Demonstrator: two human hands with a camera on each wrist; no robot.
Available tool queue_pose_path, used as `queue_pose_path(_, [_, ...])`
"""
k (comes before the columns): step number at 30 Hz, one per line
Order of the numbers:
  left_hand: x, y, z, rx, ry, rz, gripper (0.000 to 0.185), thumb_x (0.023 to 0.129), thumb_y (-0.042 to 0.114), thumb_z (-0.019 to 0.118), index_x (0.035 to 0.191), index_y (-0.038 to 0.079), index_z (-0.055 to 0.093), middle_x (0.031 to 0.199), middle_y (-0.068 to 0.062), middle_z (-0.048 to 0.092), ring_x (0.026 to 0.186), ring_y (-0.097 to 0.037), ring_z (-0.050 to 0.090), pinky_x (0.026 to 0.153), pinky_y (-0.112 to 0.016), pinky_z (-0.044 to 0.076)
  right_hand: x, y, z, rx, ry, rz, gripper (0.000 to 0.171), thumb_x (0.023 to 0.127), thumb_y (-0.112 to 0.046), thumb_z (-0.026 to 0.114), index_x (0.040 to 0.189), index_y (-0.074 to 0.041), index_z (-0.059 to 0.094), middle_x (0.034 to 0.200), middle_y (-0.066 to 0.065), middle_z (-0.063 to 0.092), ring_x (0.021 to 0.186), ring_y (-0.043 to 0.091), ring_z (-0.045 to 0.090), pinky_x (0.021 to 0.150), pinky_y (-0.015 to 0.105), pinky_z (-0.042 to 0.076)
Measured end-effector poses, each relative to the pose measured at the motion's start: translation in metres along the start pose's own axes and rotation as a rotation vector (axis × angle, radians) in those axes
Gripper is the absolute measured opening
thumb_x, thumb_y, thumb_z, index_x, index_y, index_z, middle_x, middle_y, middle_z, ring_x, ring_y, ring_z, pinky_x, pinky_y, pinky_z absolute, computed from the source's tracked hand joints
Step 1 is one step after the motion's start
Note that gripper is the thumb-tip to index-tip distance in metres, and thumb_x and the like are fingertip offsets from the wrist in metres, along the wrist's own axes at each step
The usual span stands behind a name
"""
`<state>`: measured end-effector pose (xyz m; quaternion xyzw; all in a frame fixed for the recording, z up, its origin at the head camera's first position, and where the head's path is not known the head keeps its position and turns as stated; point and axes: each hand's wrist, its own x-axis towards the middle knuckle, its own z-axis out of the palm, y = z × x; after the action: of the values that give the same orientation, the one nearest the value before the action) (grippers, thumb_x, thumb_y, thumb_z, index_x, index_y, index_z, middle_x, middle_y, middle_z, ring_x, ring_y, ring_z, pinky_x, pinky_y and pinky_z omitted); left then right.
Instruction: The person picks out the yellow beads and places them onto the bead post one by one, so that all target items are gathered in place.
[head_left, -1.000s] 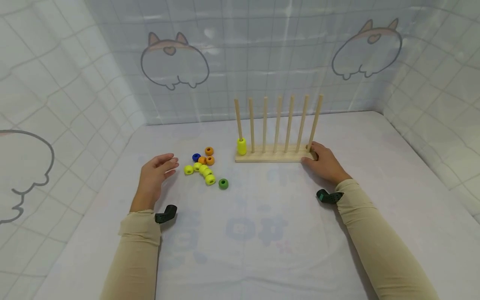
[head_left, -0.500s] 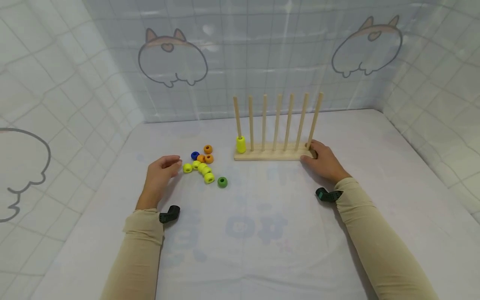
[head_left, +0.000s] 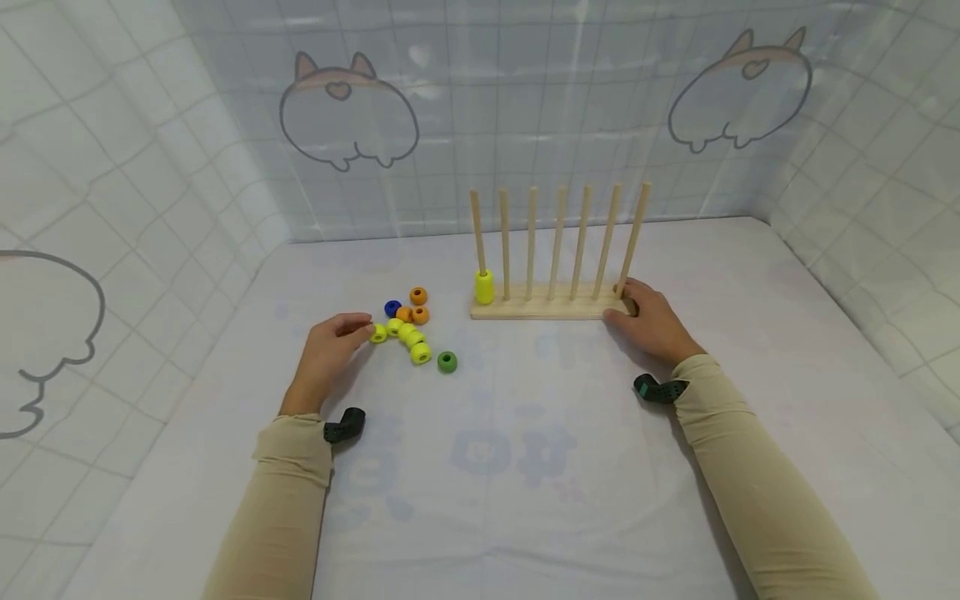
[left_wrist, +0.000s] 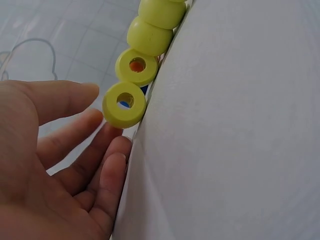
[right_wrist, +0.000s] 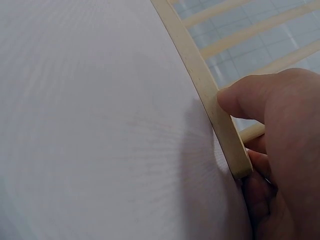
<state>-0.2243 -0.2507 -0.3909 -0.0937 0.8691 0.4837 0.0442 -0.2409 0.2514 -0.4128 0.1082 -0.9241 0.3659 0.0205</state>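
My left hand [head_left: 327,357] is at the leftmost yellow bead [head_left: 378,333]. In the left wrist view the thumb [left_wrist: 82,99] stops just short of that bead [left_wrist: 124,105], and the fingertips lie behind and below it; whether they touch it I cannot tell. More yellow beads [left_wrist: 149,36] run on from it in a line. A wooden peg rack [head_left: 536,312] with several upright pegs stands to the right. On its leftmost peg sits a yellow piece [head_left: 484,287]. My right hand [head_left: 655,327] grips the rack's right end, its thumb [right_wrist: 240,100] on the front edge of the base.
Behind the yellow beads lie a blue bead [head_left: 393,309] and several orange beads [head_left: 418,296]. A green bead [head_left: 447,362] lies apart, nearer the front. All rest on a white cloth [head_left: 487,500], with tile-patterned sheets [head_left: 487,108] rising at the back and sides.
My left hand has moved right, up to the leftmost yellow bead, with thumb and fingers drawing closer together. The right hand keeps its grip on the rack, and the beads lie as before.
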Motion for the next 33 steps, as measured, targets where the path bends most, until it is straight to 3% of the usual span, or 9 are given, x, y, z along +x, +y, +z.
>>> queue_pose_path(10, [0.0009, -0.0026, 0.0009, 0.084, -0.018, 0.026, 0.048, 0.1, 0.041, 0.062, 0.137, 0.011, 0.061, 0.139, -0.01, 0.055, 0.129, -0.029, 0.046, 0.107, -0.046, 0.041, 0.0002, -0.0034, 0.0001, 0.002, -0.001, 0.006, 0.053, 0.102, -0.027, 0.057, 0.144, 0.004, 0.047, 0.156, 0.022, 0.035, 0.142, 0.043, 0.032, 0.114, 0.058, 0.028])
queue_pose_path(17, [0.0005, -0.0048, 0.0007, 0.084, -0.054, 0.047, 0.043, 0.097, 0.04, 0.066, 0.13, 0.013, 0.063, 0.132, -0.008, 0.058, 0.124, -0.029, 0.048, 0.104, -0.045, 0.042, -0.0005, -0.0039, -0.0004, -0.007, -0.005, 0.033, 0.056, 0.102, -0.029, 0.057, 0.146, 0.004, 0.045, 0.159, 0.022, 0.03, 0.145, 0.044, 0.027, 0.116, 0.058, 0.025])
queue_pose_path(33, [-0.0004, -0.0064, -0.0022, 0.103, -0.08, 0.071, 0.041, 0.098, 0.038, 0.064, 0.13, 0.012, 0.062, 0.131, -0.01, 0.058, 0.123, -0.03, 0.05, 0.105, -0.047, 0.042, -0.0015, -0.0058, -0.0008, -0.01, -0.009, 0.031, 0.057, 0.102, -0.028, 0.057, 0.147, 0.004, 0.044, 0.159, 0.022, 0.029, 0.145, 0.044, 0.027, 0.116, 0.058, 0.025])
